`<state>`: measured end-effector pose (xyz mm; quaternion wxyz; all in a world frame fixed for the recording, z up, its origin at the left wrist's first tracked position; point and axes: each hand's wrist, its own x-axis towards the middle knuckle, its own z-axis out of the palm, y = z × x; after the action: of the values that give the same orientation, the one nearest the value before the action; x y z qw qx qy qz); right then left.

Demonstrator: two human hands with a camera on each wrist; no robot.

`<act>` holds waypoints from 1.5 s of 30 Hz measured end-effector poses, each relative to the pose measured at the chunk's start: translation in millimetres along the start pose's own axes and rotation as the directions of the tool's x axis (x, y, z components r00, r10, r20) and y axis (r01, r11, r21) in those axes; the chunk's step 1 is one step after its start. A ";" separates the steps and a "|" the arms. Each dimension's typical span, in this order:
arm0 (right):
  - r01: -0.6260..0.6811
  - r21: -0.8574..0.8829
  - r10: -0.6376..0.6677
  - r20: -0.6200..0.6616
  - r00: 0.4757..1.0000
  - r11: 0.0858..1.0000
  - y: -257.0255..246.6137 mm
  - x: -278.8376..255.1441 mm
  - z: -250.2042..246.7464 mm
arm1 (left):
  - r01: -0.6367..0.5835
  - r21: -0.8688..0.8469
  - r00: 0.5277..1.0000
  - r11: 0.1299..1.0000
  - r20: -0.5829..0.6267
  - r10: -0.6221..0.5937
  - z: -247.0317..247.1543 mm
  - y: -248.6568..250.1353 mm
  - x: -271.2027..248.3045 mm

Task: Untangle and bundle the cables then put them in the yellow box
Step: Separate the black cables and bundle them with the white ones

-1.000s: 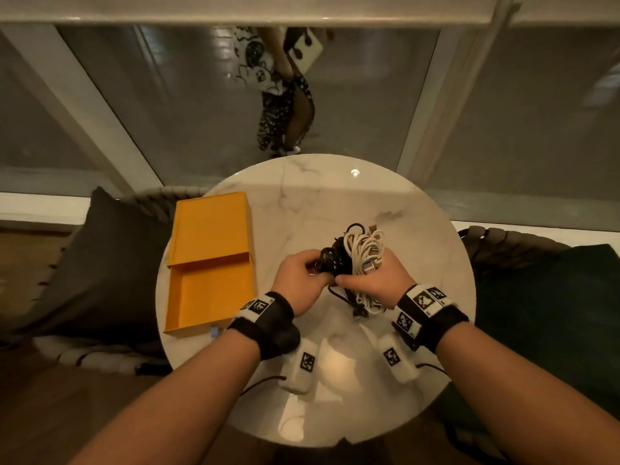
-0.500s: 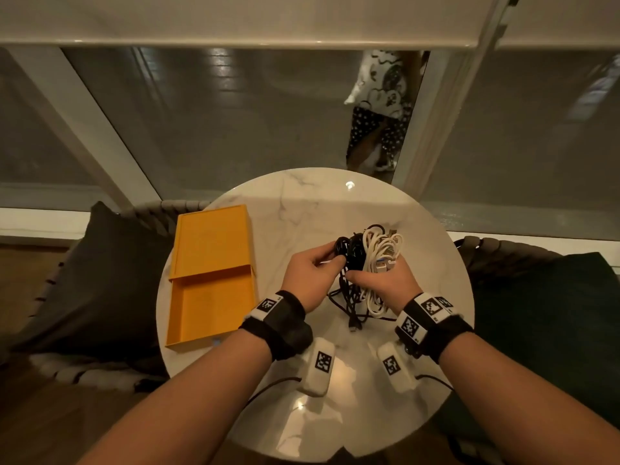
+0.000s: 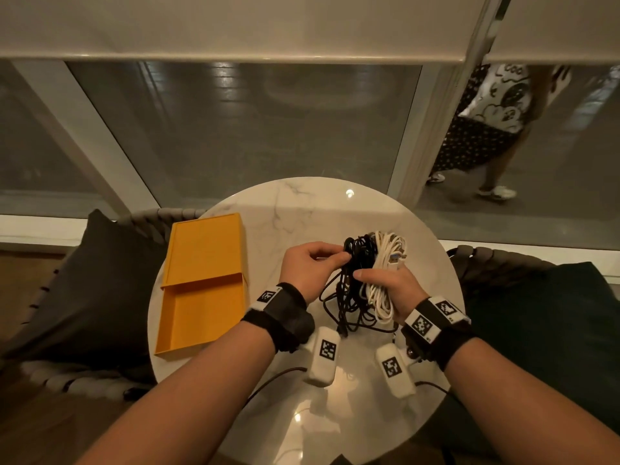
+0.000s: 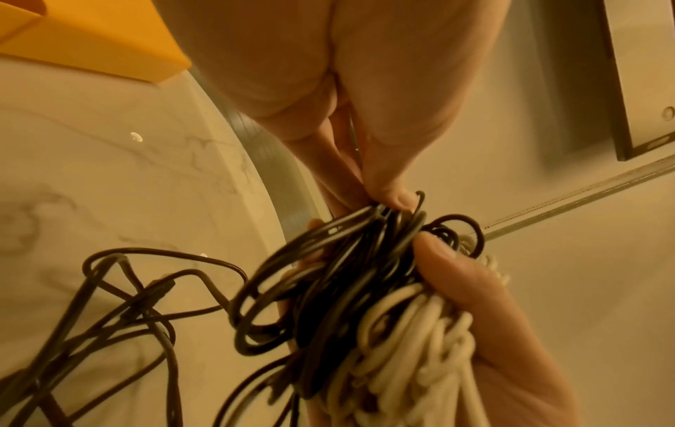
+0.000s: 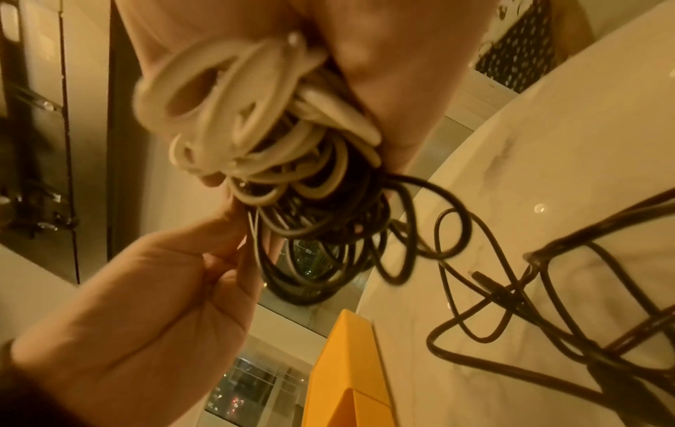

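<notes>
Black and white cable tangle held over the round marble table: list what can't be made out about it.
- Whether the thin black cable and thick white cable are knotted together: both wrist views are motion-blurred.
- White cable's lower coils: right hand covers them in the head view.
- Black cable's loose end: cut off at the edge of the left wrist view.
</notes>
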<state>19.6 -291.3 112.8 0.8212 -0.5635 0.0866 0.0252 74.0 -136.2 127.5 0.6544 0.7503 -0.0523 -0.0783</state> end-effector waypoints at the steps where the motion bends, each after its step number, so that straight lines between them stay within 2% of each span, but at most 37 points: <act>1: 0.004 0.002 -0.004 0.010 1.000 1.000 -2.6 -0.2 -1.6 | -0.020 0.008 1.000 1.000 -0.001 0.020 1.0 1.5 -0.5; 4: 0.057 0.056 -0.058 0.024 0.998 0.997 -19.5 -2.0 -3.6 | -0.056 0.043 0.998 0.997 -0.021 0.057 2.8 3.9 2.1; 6: 0.072 0.148 -0.078 0.035 0.996 0.986 -36.5 -1.8 -2.3 | -0.025 0.087 1.000 0.996 0.005 0.025 4.8 -3.4 3.8; 8: 0.080 0.234 -0.093 0.045 0.995 0.969 -53.5 0.6 -2.3 | 0.020 0.210 0.996 0.978 0.086 -0.039 8.9 -20.2 2.5; 11: 0.109 0.269 -0.142 0.106 0.984 0.957 -78.6 2.1 0.2 | -0.014 0.460 0.959 0.888 0.256 -0.118 18.3 -48.3 -4.2; 13: 0.127 0.307 -0.183 0.160 0.970 0.943 -92.4 0.7 3.9 | -0.006 0.516 0.946 0.857 0.281 -0.163 23.4 -56.6 -5.9; 17: 0.110 0.453 -0.224 0.205 0.953 0.885 -110.5 -0.7 4.5 | 0.053 0.502 0.956 0.863 0.224 -0.189 28.0 -60.7 -0.8; 21: 0.095 0.512 -0.227 0.202 0.953 0.854 -121.2 -2.9 0.3 | 0.018 0.490 0.984 0.871 0.145 -0.102 25.7 -63.8 10.0; 23: 0.124 0.510 -0.247 0.181 0.952 0.851 -127.0 -4.0 -2.6 | 0.009 0.480 0.986 0.877 0.144 -0.089 21.2 -69.5 15.9; 25: 0.168 0.490 -0.270 0.144 0.952 0.856 -135.0 -4.1 -6.0 | 0.044 0.464 0.977 0.885 0.164 -0.135 17.3 -76.4 19.0; 27: 0.210 0.478 -0.295 0.110 0.949 0.853 -144.6 -4.7 -9.2 | 0.114 0.426 0.975 0.898 0.124 -0.182 12.9 -83.9 21.0; 31: 0.302 0.560 -0.405 0.067 0.912 0.772 -168.0 -7.1 -17.3 | 0.238 0.421 0.959 0.875 0.043 -0.281 2.2 -92.8 23.6; 36: 0.406 0.606 -0.506 -0.006 0.862 0.684 -197.0 -7.4 -31.4 | 0.296 0.464 0.936 0.835 0.034 -0.351 -12.5 -96.5 26.5; 39: 0.440 0.568 -0.500 -0.058 0.864 0.695 -198.5 -8.0 -36.6 | 0.279 0.398 0.942 0.874 0.062 -0.329 -13.9 -88.3 26.6; 42: 0.429 0.341 -0.416 -0.115 0.902 0.836 -174.8 -6.7 -39.5 | 0.157 0.339 0.979 0.928 0.068 -0.190 -8.4 -68.2 23.7; 45: 0.340 0.099 -0.321 -0.166 0.932 0.935 -130.7 -2.4 -41.4 | 0.035 0.381 0.993 0.924 0.093 -0.075 -1.1 -39.3 19.5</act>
<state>30.8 -377.2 219.1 0.8389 -0.5175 0.0520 -0.1605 92.4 -133.3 87.8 0.4910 0.8585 -0.0799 -0.1247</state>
